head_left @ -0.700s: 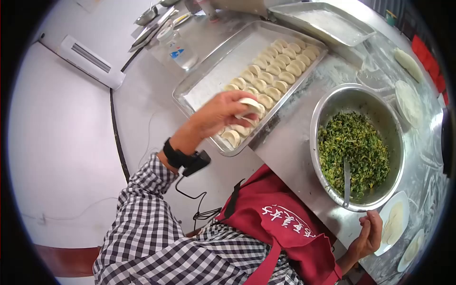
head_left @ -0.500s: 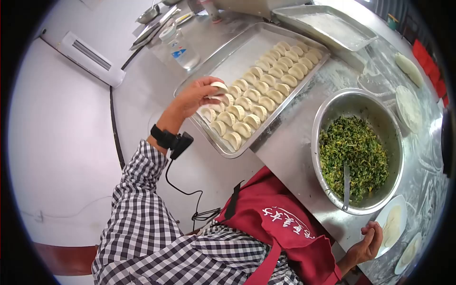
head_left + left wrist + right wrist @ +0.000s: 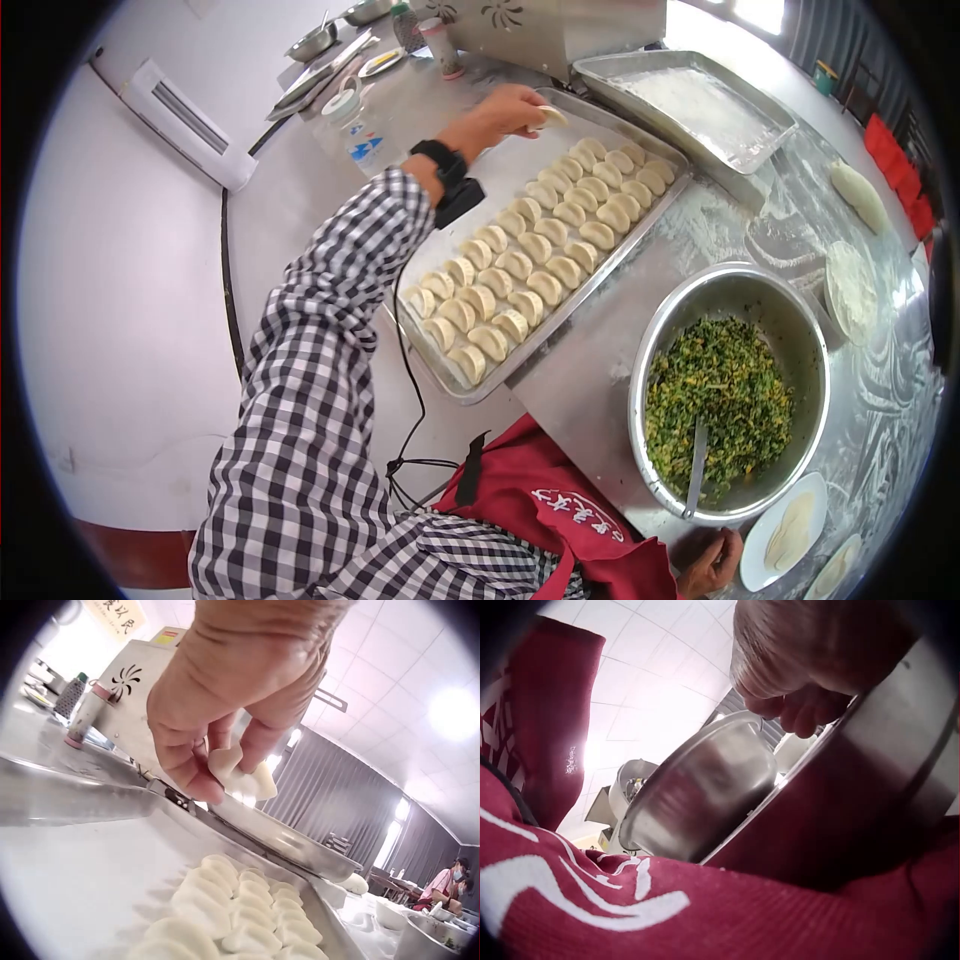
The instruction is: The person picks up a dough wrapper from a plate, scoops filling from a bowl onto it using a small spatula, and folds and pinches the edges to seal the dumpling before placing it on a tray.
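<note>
The left hand (image 3: 515, 112) has swung to the tray's (image 3: 500, 185) twelve o'clock end, grip pinching a dumpling (image 3: 552, 116) not yet set down, the right hand (image 3: 712, 565) loosely curled at five o'clock.

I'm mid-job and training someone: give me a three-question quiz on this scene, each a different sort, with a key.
1. True or false: the left hand pinches a dumpling.
2. Where does the metal utensil rest? A: on the plate; B: in the bowl of chopped greens; C: in the jar.
3. Fill in: the rows of dumplings lie on a metal ____.

Key: 1 true; 2 B; 3 tray.
</note>
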